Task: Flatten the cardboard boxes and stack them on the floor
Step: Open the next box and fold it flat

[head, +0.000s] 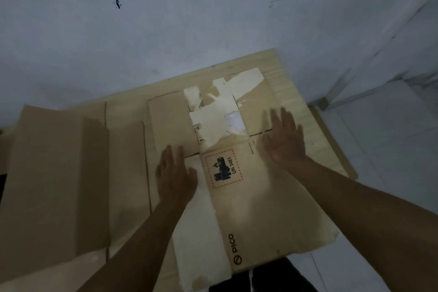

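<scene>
A flattened brown cardboard box (265, 208) lies in front of me on the floor, printed with a red-bordered UN 3481 battery label (222, 168) and the word PICO. Torn tape and paper cover its far flaps (213, 111). My left hand (175, 173) presses flat on the box's left part, fingers spread. Just above the box's right side, my right hand (284, 137) is open, palm down and blurred. Another flattened box (57, 180) lies to the left, partly under this one.
A pale wooden board (284, 73) lies beneath the cardboard, against the white wall (166, 19). White floor tiles (391, 149) stretch to the right. A thin metal leg (331, 97) stands by the wall at right. My dark trousers (272, 277) show at the bottom edge.
</scene>
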Action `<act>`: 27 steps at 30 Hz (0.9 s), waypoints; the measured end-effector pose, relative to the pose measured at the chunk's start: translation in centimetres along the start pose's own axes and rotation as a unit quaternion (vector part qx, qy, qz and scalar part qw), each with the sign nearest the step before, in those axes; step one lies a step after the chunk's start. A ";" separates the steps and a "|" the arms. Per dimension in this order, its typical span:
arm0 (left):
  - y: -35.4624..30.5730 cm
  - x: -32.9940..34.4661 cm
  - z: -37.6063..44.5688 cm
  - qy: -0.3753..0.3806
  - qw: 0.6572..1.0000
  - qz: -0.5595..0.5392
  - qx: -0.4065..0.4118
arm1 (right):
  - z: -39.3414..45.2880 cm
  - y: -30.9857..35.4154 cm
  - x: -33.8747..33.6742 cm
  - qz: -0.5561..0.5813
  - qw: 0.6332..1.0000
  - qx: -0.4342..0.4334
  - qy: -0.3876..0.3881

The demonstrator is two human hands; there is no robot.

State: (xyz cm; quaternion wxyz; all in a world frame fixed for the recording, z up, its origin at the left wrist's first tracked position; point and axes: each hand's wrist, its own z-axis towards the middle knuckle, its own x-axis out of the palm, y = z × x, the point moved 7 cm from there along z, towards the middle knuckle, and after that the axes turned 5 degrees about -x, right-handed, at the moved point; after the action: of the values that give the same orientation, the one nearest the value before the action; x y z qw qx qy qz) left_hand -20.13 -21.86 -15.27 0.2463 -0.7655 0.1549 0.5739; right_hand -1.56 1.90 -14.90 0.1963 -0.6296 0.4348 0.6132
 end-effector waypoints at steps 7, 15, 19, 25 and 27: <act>-3.2 4.2 4.3 0.034 0.994 0.042 0.099 | 1.1 1.7 5.4 -0.074 0.991 -0.106 0.025; -3.3 5.0 5.0 -0.031 0.995 0.037 0.089 | 1.6 1.4 5.5 -0.083 0.989 -0.112 -0.044; -1.9 4.9 4.7 -0.040 0.999 0.034 0.000 | 1.4 -0.1 4.7 -0.043 0.995 -0.009 -0.088; 0.6 3.4 3.9 -0.095 0.961 -0.053 -0.253 | 1.5 -2.6 2.8 0.038 0.977 0.168 -0.127; 0.7 2.7 3.7 -0.096 0.949 -0.079 -0.289 | 2.0 -3.3 2.3 0.068 0.974 0.199 -0.086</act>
State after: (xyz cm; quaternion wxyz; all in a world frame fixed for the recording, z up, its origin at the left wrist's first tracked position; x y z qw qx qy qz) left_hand -22.68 -20.24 -18.76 0.0729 -0.7551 -0.1030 0.6434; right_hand -0.46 4.56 -18.37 0.3116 -0.4919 0.5714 0.5782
